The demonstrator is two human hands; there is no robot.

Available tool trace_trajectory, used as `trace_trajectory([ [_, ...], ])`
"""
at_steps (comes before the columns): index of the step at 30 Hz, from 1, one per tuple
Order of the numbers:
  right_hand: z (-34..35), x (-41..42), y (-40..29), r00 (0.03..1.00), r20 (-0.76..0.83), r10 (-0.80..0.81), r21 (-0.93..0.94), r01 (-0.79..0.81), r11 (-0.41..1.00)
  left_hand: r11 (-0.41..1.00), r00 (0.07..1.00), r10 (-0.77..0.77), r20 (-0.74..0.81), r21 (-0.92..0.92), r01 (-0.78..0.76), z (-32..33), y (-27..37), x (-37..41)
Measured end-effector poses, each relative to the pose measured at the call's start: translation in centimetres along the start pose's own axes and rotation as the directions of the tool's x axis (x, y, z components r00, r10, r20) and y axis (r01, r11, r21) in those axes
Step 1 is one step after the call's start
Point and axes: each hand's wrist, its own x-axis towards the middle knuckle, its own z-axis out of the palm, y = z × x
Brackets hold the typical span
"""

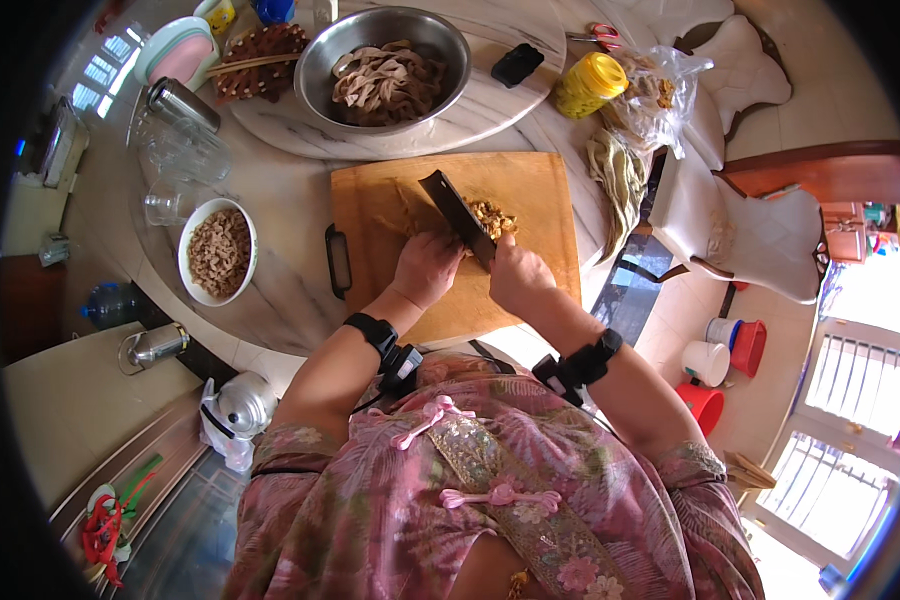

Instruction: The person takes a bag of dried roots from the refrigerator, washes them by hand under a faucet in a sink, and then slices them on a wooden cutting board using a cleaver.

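Note:
My right hand [521, 274] is closed around the handle of a cleaver [454, 210], whose dark blade slants across the wooden cutting board [367, 187]. Just left of the blade, my left hand [429, 268] rests on the board with curled fingers, pressing on food that its fingers mostly hide. Chopped yellow-brown food pieces [493, 219] lie on the blade's right side. Beyond the board stands a steel bowl [456, 86] of pale brown strips [386, 82]. A white bowl [183, 259] filled with small chopped brown pieces [220, 253] is to the left.
On the marble table [285, 315] are glass cups [187, 150], a steel flask [185, 105] and chopsticks [259, 64] at the left. A black object [517, 65], a yellow-lidded jar [591, 86], red-handled scissors [604, 35], a plastic bag [664, 94] and a cloth [616, 180] lie at the right.

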Motion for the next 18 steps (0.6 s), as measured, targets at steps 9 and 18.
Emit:
trace_trajectory([
  [9, -0.1, -1.3, -0.4, 0.998, 0.011, -0.063, -0.091, 0.063, 0.994, 0.992, 0.996, -0.088, -0.012, 0.085, 0.089, -0.6, 1.3, -0.8],
  [18, 0.8, -1.9, 0.5, 1.0, 0.01, -0.024, -0.056, 0.025, 0.998, 0.993, 0.992, -0.111, -0.06, 0.033, 0.113, -0.6, 1.6, -1.2],
])
